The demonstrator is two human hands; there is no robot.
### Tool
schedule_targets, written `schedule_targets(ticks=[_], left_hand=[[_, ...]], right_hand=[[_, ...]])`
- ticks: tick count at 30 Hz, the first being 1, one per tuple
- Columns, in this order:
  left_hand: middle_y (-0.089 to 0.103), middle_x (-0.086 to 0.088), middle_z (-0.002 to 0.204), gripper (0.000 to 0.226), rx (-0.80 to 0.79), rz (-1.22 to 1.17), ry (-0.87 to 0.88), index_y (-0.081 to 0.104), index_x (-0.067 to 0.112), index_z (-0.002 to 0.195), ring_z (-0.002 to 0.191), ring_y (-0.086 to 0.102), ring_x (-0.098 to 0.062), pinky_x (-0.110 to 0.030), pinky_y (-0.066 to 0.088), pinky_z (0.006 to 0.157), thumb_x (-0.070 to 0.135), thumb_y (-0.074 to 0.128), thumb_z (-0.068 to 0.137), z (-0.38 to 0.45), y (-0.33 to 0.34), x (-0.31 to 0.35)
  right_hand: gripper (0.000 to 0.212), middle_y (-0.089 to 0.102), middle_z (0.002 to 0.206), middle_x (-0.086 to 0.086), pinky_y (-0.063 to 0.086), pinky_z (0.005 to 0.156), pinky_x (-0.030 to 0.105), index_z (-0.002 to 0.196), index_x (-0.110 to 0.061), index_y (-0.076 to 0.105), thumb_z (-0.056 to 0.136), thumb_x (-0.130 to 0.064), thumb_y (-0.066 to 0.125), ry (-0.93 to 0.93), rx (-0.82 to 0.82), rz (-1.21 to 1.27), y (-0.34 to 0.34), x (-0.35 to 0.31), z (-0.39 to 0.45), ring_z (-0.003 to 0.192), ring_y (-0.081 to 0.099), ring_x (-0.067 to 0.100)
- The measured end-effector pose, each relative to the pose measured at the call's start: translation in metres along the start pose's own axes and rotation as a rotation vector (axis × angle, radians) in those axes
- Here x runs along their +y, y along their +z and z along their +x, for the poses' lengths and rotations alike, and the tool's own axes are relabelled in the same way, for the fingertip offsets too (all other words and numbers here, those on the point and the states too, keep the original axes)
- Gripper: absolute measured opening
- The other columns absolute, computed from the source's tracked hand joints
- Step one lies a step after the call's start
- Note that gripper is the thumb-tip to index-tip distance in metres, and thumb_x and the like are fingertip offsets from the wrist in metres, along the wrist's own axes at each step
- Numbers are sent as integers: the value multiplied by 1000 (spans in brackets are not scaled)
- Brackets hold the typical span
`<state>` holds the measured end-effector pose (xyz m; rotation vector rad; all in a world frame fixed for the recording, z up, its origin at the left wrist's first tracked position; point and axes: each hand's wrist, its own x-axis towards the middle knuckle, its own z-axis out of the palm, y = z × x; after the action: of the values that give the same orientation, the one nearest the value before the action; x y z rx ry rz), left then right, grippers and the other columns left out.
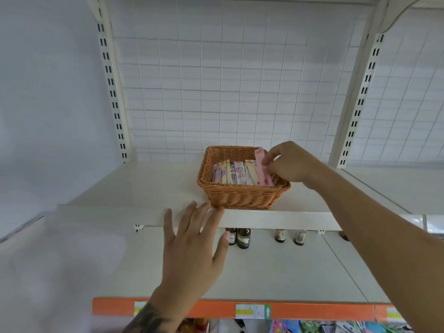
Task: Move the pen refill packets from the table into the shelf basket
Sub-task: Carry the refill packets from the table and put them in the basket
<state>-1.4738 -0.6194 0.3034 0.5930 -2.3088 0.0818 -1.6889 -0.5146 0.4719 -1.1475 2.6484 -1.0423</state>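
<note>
Bottles [242, 238] under shelf [149, 216], wicker basket [240, 195] above

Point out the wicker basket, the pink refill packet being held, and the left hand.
wicker basket [240, 195]: head view, front woven wall.
pink refill packet [263, 176]: head view, lower half, below the fingers.
left hand [192, 246]: head view, back of the hand.

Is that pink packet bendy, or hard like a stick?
Probably a bit bendy: the pink packet looks thin and flat, and the right hand pinches it with just fingertips, so it is likely light. It should not roll. It leans against the basket wall, so it may slide down flat.
</note>
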Motion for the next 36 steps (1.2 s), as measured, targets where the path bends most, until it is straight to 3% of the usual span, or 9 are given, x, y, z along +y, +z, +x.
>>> schedule_targets(ticks=[4,8,13,15,18,21,23,28,36], left_hand=[[55,3,150,51,-28,26,9,51,32,145,146,44,-26,-71,21,118,55,43,100,-2,3,-2],[53,4,151,51,-52,28,9,50,33,146,148,42,-25,-71,18,119,53,45,99,-3,4,-3],[47,4,158,55,-96,66,22,44,36,152,152,36,-23,-73,19,118,55,44,101,-5,1,-7],[41,4,162,58,-126,99,13,38,39,156,154,32,-23,-74,18,118,57,43,101,-7,0,-11],[32,3,167,59,-165,149,-30,33,41,158,157,26,-24,-73,15,119,59,38,102,-13,-5,-12],[23,2,171,59,-185,179,-86,27,44,160,158,21,-27,-71,14,121,62,32,103,-25,-10,-13],[17,1,173,60,-189,199,-153,20,48,160,159,17,-29,-69,10,122,65,25,103,-31,-21,-13],[16,2,173,67,-157,268,-434,12,51,160,159,15,-27,-64,2,123,73,9,96,-65,-79,-21],[28,-2,169,70,-150,559,-1003,12,45,163,157,20,-30,-65,7,123,68,23,98,-243,-216,-18]], right_hand=[[18,71,109,6,58,85,37,103,-12,77,94,-9,61,14,-15,-255,8,-1,22,99,66,24],[15,73,103,3,61,83,38,95,-20,79,85,-13,70,25,-42,-427,16,-4,29,92,66,23],[20,72,104,-5,60,80,38,78,-36,71,85,-18,65,-14,95,-346,20,3,13,93,64,20],[11,72,102,-10,56,78,35,87,-36,71,95,-33,64,-100,183,-186,24,5,-8,93,64,16],[27,70,116,-12,47,95,41,110,-34,73,98,-54,59,-268,339,-40,46,18,-48,109,61,19],[40,59,142,3,34,106,50,123,-26,71,97,-53,59,-543,505,-199,77,33,-82,131,51,31],[38,56,146,10,32,112,52,124,-21,72,97,-47,63,-750,528,-230,96,34,-93,136,50,36],[40,58,144,13,39,112,52,130,-18,68,101,-45,61,-996,345,-70,147,12,-118,135,52,37],[60,51,155,4,37,115,47,148,-30,54,99,-64,46,-1182,-202,104,245,-89,-218,142,47,28]])
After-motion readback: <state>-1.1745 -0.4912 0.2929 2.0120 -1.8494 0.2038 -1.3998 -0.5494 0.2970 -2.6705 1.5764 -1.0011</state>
